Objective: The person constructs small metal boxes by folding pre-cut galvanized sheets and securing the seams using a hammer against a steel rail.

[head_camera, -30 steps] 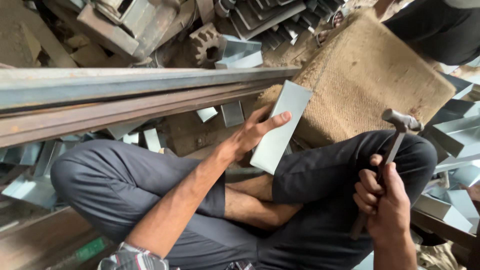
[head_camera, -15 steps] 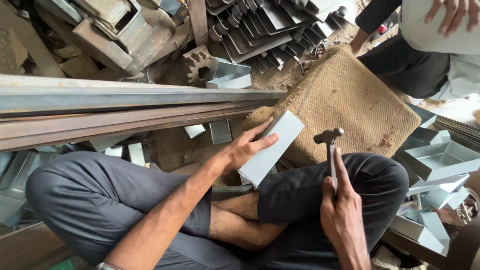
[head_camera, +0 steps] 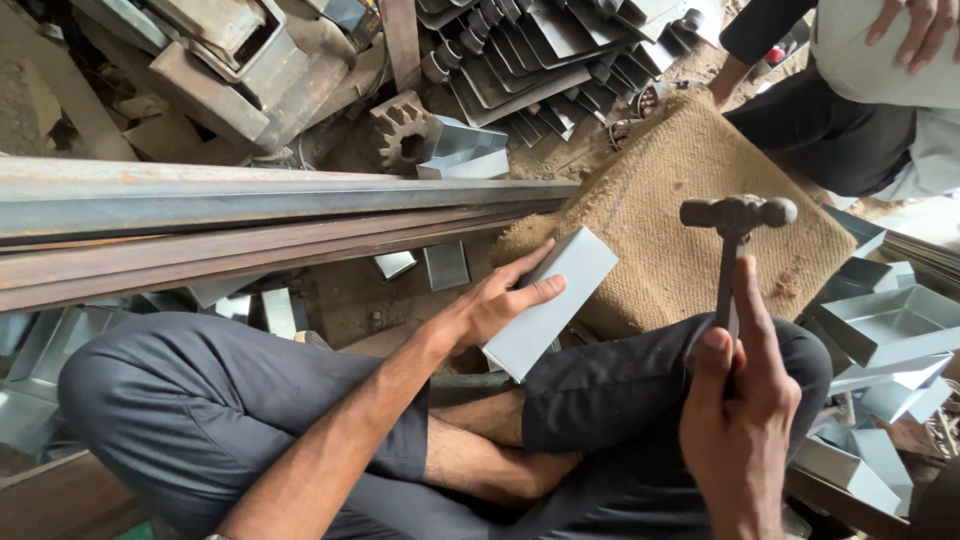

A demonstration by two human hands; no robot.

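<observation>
1. Left hand (head_camera: 495,305) grips the grey metal sheet (head_camera: 550,300), tilted against the burlap sack (head_camera: 700,220) above the knee, steadying it.
2. Right hand (head_camera: 740,420) clasps the hammer (head_camera: 735,240), head raised.

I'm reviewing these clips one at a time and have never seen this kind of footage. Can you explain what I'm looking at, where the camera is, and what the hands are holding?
There is no machine here. The single view comes from a camera worn on a person's head, looking down at their own crossed legs and two bare hands. The left hand grips a folded grey sheet-metal piece, which rests slanted against a burlap sack. The right hand holds a hammer upright by its handle, head raised above the knee. In front of the legs runs a long rusty steel rail. Around it lie a toothed gear, stacked bent metal strips and open metal trays. At top right another person sits nearby; those hands are not the wearer's.
</observation>
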